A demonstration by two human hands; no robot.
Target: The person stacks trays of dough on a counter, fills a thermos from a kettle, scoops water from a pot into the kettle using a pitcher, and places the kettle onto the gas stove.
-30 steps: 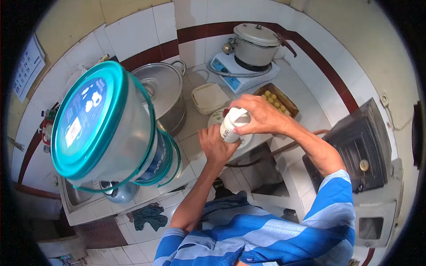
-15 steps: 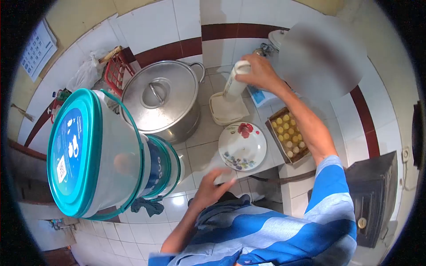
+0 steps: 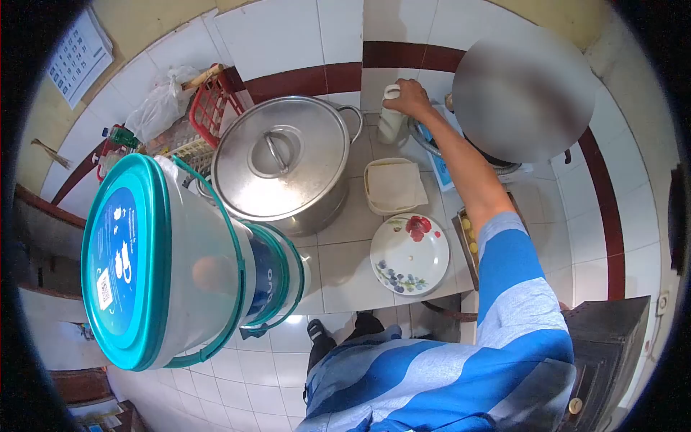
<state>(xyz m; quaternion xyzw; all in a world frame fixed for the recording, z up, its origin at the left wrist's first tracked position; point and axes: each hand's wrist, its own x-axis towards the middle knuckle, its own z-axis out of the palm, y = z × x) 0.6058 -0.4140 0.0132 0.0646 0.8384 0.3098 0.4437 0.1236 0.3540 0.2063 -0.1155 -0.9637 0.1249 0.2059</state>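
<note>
My right hand is closed around the top of a tall white bottle at the back of the tiled counter, close to the wall. The bottle looks upright; whether its base rests on the counter is hard to tell. In front of it sits a small cream-coloured tub with a folded white paper or cloth over it. Nearer to me lies a white plate with red and purple flowers and a tiny crumb near its middle. My left hand is out of view.
At left, a large lidded steel pot stands behind stacked buckets with teal rims. A red basket is behind them. Right of the plate, my arm partly covers a tray of small yellow rounds. A blurred round shape fills the back right.
My right hand has carried the white bottle from the cream tub back toward the wall. My left hand has dropped out of view. The camera view has shifted slightly.
</note>
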